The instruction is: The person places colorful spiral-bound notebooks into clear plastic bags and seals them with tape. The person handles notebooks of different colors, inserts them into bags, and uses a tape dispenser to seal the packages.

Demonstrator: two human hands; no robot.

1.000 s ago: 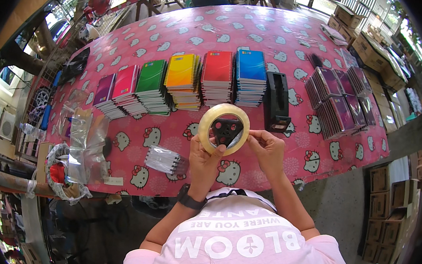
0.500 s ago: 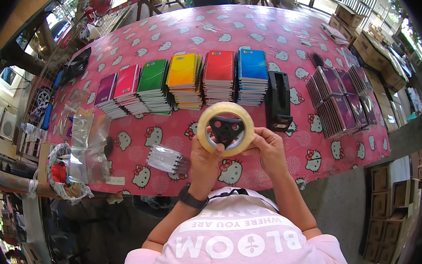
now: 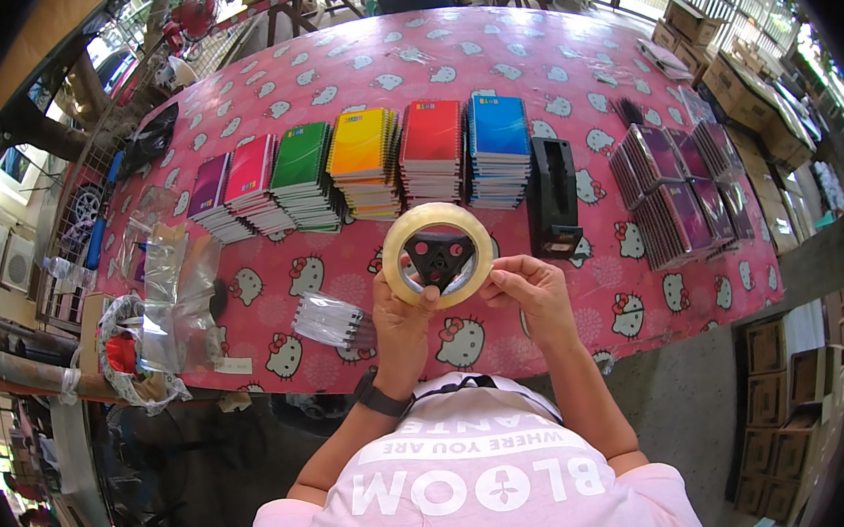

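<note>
- The left hand (image 3: 401, 324) is found clamped on the lower left of a translucent, pale-yellow roll of tape (image 3: 442, 215) with a black three-lobed plastic hub (image 3: 439, 258); the roll is held above the table's near side.
- The right hand (image 3: 534, 295) is placed at the roll's three o'clock, thumb and forefinger together; whether film is pinched cannot be told.
- The roll should be kept steady, and any film lifted evenly across its width to avoid splitting.
- At eight o'clock, a clear-wrapped bundle of white spiral-bound pads (image 3: 329, 320) is noted just beside the left hand; clearance is judged tight.
- At two o'clock, a black oblong plastic dispenser (image 3: 553, 210) is noted.
- From ten to one o'clock, forward reach is obstructed by a row of multicoloured spiral notebook stacks (image 3: 360, 148).
- Beyond two o'clock, brown cardboard boxes (image 3: 741, 96) are noted.
</note>
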